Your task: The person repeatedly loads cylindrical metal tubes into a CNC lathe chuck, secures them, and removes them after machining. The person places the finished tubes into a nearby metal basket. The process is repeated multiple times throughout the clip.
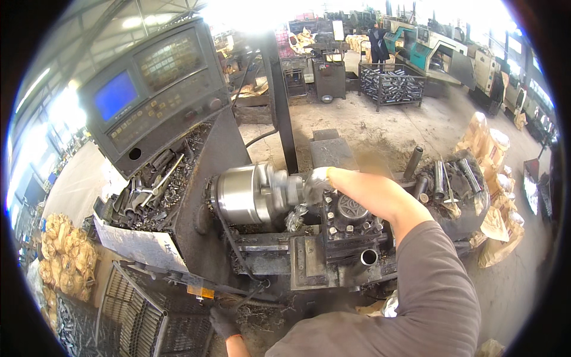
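Observation:
A lathe chuck (241, 195) of bright steel grips a short metal cylinder (289, 189); its right side looks smeared by motion. My right hand (316, 185), in a grey glove, is at the cylinder's free end, its arm reaching over the tool post (352, 214). Blur and the hand's own back hide whether the fingers close on the cylinder. Curled metal shavings (295, 218) hang just below. My left hand (224, 323), in a dark glove, is low in front of the machine, near a slatted crate (134, 300); its fingers are too dark to read.
A control panel (151, 89) with a blue screen stands at the left, above a ledge of tools and chips (151, 190). Metal tubes (439, 179) lie on the machine's right end. Brown sacks (492, 196) stand beyond. Farther back are a wire bin of parts (391, 86) and a person (377, 44).

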`<state>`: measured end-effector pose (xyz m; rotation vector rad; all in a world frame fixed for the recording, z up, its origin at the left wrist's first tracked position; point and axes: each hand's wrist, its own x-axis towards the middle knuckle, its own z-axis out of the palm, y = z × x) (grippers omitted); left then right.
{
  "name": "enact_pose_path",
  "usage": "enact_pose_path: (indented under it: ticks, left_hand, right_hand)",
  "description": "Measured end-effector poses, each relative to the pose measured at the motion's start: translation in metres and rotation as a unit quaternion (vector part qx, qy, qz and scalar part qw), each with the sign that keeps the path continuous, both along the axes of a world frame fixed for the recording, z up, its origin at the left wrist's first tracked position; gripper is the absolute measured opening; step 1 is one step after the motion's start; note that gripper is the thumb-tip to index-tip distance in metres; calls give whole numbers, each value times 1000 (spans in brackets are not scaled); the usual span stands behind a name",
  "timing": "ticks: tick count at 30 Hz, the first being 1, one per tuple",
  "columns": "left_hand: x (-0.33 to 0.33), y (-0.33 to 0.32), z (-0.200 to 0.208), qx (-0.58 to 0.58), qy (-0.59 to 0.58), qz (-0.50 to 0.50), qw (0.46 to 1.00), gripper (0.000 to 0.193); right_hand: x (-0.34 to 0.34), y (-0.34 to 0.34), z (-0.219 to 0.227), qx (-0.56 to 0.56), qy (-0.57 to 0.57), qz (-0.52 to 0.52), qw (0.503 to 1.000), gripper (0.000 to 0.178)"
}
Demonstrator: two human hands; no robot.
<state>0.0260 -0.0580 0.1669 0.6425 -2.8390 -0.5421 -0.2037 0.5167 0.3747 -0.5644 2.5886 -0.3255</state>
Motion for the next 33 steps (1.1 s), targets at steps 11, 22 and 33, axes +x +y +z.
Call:
enact_pose_path:
  ticks: [11, 22, 33]
  left_hand:
    - [-49, -64, -8, 268, 212, 0, 940, 41]
    - [46, -84, -143, 211, -162, -61, 962, 35]
    - [44, 5, -174, 87, -275, -299, 910, 39]
  right_hand:
    - [-31, 64, -39, -368, 0, -227, 902, 67]
    - [-9, 142, 20, 114, 393, -533, 741, 26]
    - [-63, 16, -84, 53, 48, 17, 997, 28]
